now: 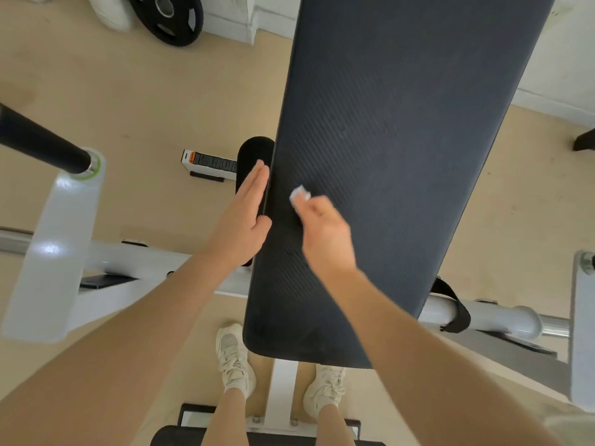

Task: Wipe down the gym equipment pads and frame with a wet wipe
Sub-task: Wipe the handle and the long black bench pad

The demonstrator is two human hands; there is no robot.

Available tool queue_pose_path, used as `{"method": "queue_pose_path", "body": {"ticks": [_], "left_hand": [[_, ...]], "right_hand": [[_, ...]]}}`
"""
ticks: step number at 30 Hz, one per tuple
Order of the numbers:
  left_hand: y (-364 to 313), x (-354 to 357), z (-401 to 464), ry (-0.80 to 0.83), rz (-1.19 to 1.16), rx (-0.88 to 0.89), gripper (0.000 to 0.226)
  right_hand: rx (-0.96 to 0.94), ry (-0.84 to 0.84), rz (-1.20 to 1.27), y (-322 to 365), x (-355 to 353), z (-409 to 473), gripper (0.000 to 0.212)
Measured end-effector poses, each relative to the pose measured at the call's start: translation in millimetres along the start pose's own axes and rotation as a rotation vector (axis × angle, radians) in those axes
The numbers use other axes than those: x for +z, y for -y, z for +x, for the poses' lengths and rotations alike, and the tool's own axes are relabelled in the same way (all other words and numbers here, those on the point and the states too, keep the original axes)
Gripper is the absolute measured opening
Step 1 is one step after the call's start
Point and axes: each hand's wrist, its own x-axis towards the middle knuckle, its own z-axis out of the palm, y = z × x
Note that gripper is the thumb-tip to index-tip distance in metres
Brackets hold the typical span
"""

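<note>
A long dark bench pad [402, 130] with a ribbed surface runs away from me through the middle of the view. My right hand [325, 230] is over its near left part and pinches a small crumpled white wet wipe [300, 193] at the fingertips, the wipe on or just above the pad. My left hand [246, 217] lies with straight fingers flat against the pad's left edge, thumb on the top surface. The white frame [128, 262] crosses under the pad, with a white post [283, 394] below the near end.
A black bar [38, 143] enters a white upright [54, 252] at left. A black weight plate [167, 17] leans on the far wall. A round black foam pad [249, 159] and a small box [209, 164] sit left of the bench. My shoes [233, 358] stand on the beige floor.
</note>
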Motion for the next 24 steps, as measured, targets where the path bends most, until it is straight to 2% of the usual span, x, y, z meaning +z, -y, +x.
{"method": "queue_pose_path", "body": {"ticks": [3, 5, 6, 9, 12, 14, 16, 18, 19, 21, 22, 24], "left_hand": [[1, -3, -3, 0.063, -0.434, -0.214, 0.058], [3, -5, -6, 0.077, -0.740, -0.315, 0.048], [4, -5, -7, 0.081, -0.814, -0.329, 0.046], [11, -4, -4, 0.096, -0.864, -0.342, 0.046], [16, -6, -2, 0.097, -0.922, -0.377, 0.046], [15, -9, -3, 0.117, -0.966, -0.377, 0.046], [11, -13, -4, 0.123, -0.986, -0.385, 0.047], [6, -17, -4, 0.140, -0.913, -0.391, 0.047], [4, -17, -5, 0.155, -0.874, -0.384, 0.048], [3, -17, -5, 0.169, -0.849, -0.381, 0.048], [5, -16, -5, 0.172, -0.840, -0.379, 0.047], [8, -15, -3, 0.194, -0.776, -0.359, 0.046]], "right_hand": [[-0.034, 0.224, 0.085, 17, 8, -20, 0.058], [-0.078, 0.227, 0.074, 15, -2, -10, 0.050], [-0.071, 0.166, 0.086, 13, -12, 2, 0.042], [0.014, -0.120, 0.074, 4, -41, 56, 0.031], [0.012, -0.133, -0.063, 5, -43, 88, 0.039], [-0.088, -0.054, -0.061, 13, -23, 69, 0.045], [-0.210, 0.131, -0.041, 16, 2, 27, 0.046], [-0.293, 0.319, -0.030, 21, 16, -16, 0.045], [-0.304, 0.353, -0.046, 20, 18, -24, 0.039], [-0.281, 0.249, -0.017, 18, 10, -13, 0.026], [-0.251, 0.129, -0.038, 21, -1, 3, 0.026], [-0.040, -0.159, 0.040, 17, -33, 46, 0.021]]}}
